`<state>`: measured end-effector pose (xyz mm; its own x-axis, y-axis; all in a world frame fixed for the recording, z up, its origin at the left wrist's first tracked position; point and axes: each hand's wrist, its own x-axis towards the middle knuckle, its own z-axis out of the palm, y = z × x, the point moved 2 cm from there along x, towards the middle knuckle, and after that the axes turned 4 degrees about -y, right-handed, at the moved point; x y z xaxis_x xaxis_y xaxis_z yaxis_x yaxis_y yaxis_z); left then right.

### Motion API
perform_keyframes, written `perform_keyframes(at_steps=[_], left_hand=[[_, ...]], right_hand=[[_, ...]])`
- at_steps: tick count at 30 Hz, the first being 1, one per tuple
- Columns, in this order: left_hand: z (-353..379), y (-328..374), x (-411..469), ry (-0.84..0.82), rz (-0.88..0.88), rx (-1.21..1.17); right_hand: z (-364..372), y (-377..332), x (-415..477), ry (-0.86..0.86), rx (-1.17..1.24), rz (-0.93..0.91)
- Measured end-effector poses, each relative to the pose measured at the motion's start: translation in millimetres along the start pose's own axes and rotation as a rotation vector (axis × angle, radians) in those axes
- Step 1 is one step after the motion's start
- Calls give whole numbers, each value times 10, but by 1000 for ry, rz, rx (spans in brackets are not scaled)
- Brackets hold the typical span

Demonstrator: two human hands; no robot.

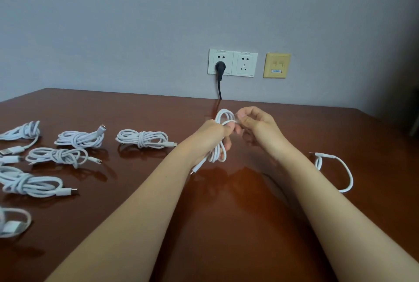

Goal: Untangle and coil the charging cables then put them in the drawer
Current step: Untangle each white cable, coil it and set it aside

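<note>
At the centre of the frame, above the glossy brown wooden table (226, 213), the left hand (212, 133) grips the coiled thin white charging cable (218, 153). The right hand (257, 120) pinches its loose end. I think this end should be wrapped tightly around the middle, then tucked in. The print on the white wall sockets (233, 62) is too small to read.

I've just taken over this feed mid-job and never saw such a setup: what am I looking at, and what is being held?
No machine here: a person works with two bare hands. The one picture comes from a head-worn camera looking forward and down. The left hand grips a looped white cable; the right hand pinches it near its top loop. On the brown table, coiled cables lie at the left and a loose cable at the right.
</note>
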<state>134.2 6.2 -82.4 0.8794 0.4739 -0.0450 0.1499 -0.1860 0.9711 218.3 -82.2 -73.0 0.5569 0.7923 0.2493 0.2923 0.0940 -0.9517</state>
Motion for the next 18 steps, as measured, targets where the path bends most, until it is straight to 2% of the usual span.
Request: perform_keyframes(at_steps=[4, 9, 13, 18], left_hand=[[-72, 43, 14, 197, -27, -198], [-239, 34, 45, 390, 33, -336], [-264, 27, 41, 436, 43, -323], [-156, 42, 46, 409, 108, -208]], right_hand=[[-22, 69, 57, -3, -55, 56], [-13, 187, 37, -42, -418, 125], [-14, 147, 23, 12, -488, 73], [75, 74, 2, 37, -528, -13]])
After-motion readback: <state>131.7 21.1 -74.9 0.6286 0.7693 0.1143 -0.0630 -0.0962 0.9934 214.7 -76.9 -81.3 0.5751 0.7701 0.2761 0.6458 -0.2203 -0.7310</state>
